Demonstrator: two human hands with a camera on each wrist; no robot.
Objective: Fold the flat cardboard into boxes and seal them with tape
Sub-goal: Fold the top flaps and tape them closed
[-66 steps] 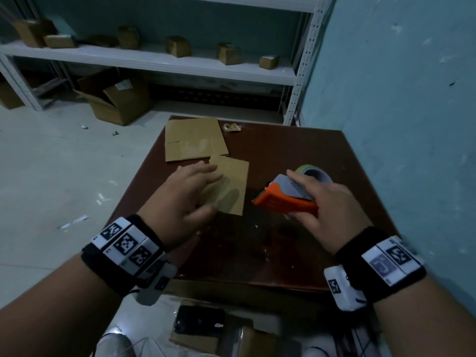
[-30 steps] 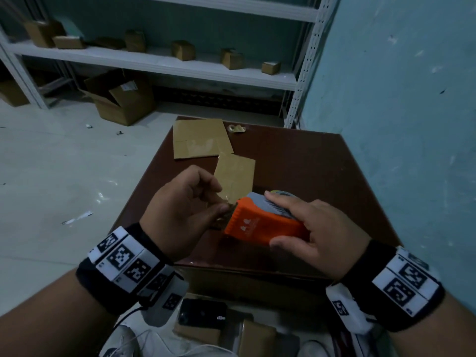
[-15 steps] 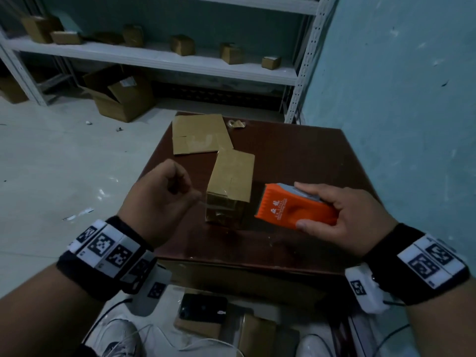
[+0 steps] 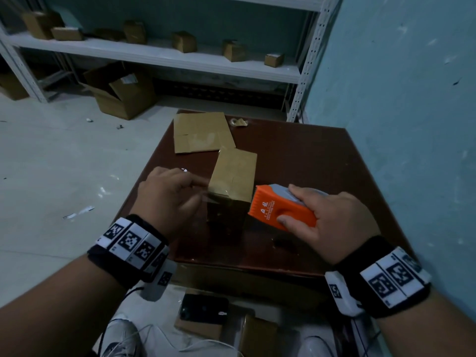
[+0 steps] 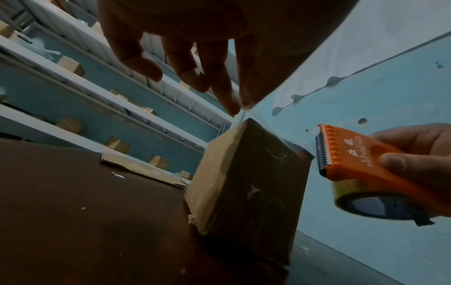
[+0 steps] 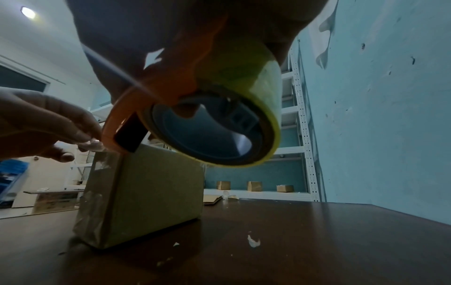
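Note:
A folded cardboard box (image 4: 233, 176) stands on the dark brown table (image 4: 322, 161), its near end glossy with clear tape. My left hand (image 4: 199, 193) reaches to the box's near top edge. In the left wrist view its thumb and forefinger (image 5: 234, 104) meet over the box corner (image 5: 246, 123). In the right wrist view they pinch a clear tape end (image 6: 94, 144). My right hand (image 4: 327, 217) grips the orange tape dispenser (image 4: 279, 210), whose toothed edge sits beside the box's right top edge. The yellowish tape roll (image 6: 219, 125) hangs under it.
Flat cardboard (image 4: 201, 132) lies at the table's far left, a crumpled tape scrap (image 4: 238, 122) beside it. A blue wall (image 4: 399, 124) borders the right. White shelving (image 4: 180, 55) holds several small boxes; an open carton (image 4: 123, 94) sits on the floor. A phone (image 4: 203, 309) lies below the table.
My left hand, curled and clear of the box half a second ago, has moved right to the box's near top edge. The dispenser has shifted slightly nearer the box's right side.

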